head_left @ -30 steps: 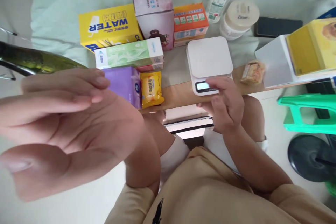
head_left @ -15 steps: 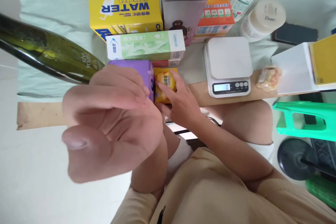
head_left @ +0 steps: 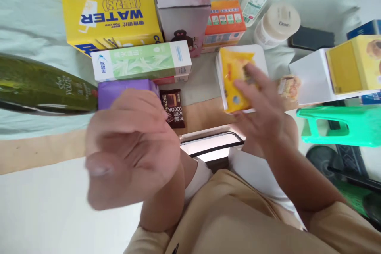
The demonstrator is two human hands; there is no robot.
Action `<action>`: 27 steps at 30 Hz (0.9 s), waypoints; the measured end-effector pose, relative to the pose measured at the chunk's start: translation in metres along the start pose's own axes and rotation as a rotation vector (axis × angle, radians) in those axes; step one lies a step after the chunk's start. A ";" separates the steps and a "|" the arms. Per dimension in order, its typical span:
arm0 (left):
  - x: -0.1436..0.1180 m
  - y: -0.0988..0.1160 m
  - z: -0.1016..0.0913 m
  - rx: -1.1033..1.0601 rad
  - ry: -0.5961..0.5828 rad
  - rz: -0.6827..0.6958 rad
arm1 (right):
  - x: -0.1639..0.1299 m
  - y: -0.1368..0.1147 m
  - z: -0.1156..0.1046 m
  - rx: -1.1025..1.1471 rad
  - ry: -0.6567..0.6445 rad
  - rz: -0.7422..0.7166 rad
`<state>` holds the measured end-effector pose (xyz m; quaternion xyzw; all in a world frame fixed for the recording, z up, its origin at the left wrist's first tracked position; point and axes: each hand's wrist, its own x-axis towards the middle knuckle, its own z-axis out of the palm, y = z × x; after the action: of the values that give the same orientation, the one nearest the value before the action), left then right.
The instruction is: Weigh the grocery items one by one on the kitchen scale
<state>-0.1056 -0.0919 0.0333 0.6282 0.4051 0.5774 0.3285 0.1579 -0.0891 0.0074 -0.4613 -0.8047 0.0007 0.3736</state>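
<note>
The yellow packet [head_left: 235, 79] has left its spot beside the purple box [head_left: 125, 89] and now sits over the white kitchen scale [head_left: 262, 53], carried there by the right hand [head_left: 264, 115]; where it lay, a dark cocoa packet [head_left: 173, 108] is now uncovered. The right hand's fingers [head_left: 253, 77] rest spread across the packet's top face, pressing or steadying it on the platform; motion blur hides whether they grip it or have only laid it down.

The packet looks light, flat and wrapped in glossy film, so it is likely slippery and a little soft; its long edges, pinched between thumb and fingers, seem the safest hold, and it probably needs little force.

The right forearm reaches forward from the lap, wrist bent slightly down. The left hand [head_left: 131, 147] is raised close to the camera, palm inward, fingers loosely curled and holding nothing. Behind it lie a green glass bottle [head_left: 41, 87] on its side, a green-and-white carton [head_left: 139, 61] and a yellow water box [head_left: 110, 16]. A white Dove jar [head_left: 278, 24] stands beyond the scale.
</note>
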 end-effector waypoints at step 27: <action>0.010 -0.033 0.130 -0.004 0.012 0.225 | -0.072 0.098 -0.033 -0.269 0.070 0.603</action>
<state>0.0193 -0.0607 -0.0069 0.6656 0.3330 0.6151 0.2602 0.2719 -0.0973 -0.0455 -0.7236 -0.6117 -0.0110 0.3195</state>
